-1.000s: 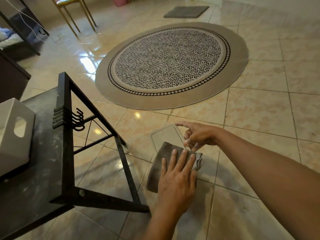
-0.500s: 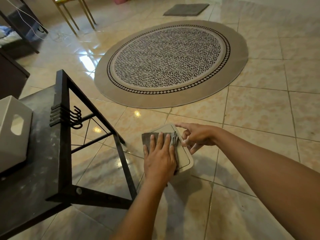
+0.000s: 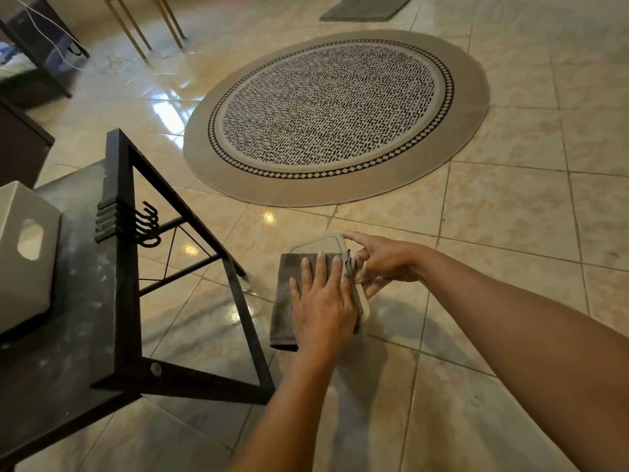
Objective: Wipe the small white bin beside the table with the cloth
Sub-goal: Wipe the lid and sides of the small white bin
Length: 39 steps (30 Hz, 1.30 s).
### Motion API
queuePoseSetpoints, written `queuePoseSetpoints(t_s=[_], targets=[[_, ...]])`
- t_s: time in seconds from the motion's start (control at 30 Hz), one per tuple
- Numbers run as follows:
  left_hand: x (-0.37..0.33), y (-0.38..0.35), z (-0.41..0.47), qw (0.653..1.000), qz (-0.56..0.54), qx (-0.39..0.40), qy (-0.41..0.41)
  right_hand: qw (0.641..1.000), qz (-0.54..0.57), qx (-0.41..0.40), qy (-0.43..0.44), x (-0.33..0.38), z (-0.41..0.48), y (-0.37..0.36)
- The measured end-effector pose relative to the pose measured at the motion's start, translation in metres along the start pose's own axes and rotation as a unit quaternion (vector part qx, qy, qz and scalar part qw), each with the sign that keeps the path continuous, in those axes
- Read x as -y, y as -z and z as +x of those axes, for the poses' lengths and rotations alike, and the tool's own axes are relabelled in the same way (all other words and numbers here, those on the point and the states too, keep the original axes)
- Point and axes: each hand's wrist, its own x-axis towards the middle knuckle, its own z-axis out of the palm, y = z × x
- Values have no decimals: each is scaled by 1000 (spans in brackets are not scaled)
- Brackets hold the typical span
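Observation:
The small white bin [image 3: 321, 244] stands on the tiled floor just right of the black table [image 3: 75, 335]; I see it from above, and only the far part of its lid and its right rim show. A grey-brown cloth [image 3: 284, 301] lies over the lid and hangs down the bin's left side. My left hand [image 3: 321, 301] presses flat on the cloth with fingers spread. My right hand [image 3: 384, 264] rests against the bin's right edge, fingers curled on the rim and index finger stretched out.
The table's black metal frame, with hooks [image 3: 143, 223] on its side, sits close to the left of the bin. A white box [image 3: 23, 260] rests on the table. A round patterned rug [image 3: 333, 114] lies beyond the bin. Farther off are chair legs [image 3: 143, 25] and a grey mat [image 3: 364, 8].
My left hand slid the cloth from the near end of the lid away from me and leftward, then a little back. My right hand stayed at the bin's right edge.

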Motion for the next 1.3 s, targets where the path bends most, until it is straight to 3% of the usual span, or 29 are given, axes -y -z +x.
queuePoseSetpoints(t_s=[0.17,0.43,0.73,0.8,0.87,0.93,1.0,1.13,1.3], targets=[[-7,-7,-37,1000,7,-9,13,1000,-25,6,-12,-1,-4,3],[-15,10,54,995,-14,20,97,1000,-7,-18,-12,-4,1,1],[-39,5,13,995,-54,39,80,1000,-29,-8,-2,-1,0,9],[-28,19,17,991,-99,-18,83,1000,-29,-10,-7,0,-3,10],[0,26,26,973,-132,-81,171,999,-27,-11,-17,0,-6,12],[29,33,33,921,-227,-62,310,999,-25,-14,-27,0,-7,14],[41,42,34,875,-319,-19,364,999,-26,-27,-30,4,-8,13],[42,50,32,891,-331,-19,311,997,-43,-47,-41,7,-8,9],[9,80,20,958,-259,-68,107,981,-98,-165,17,20,-15,11]])
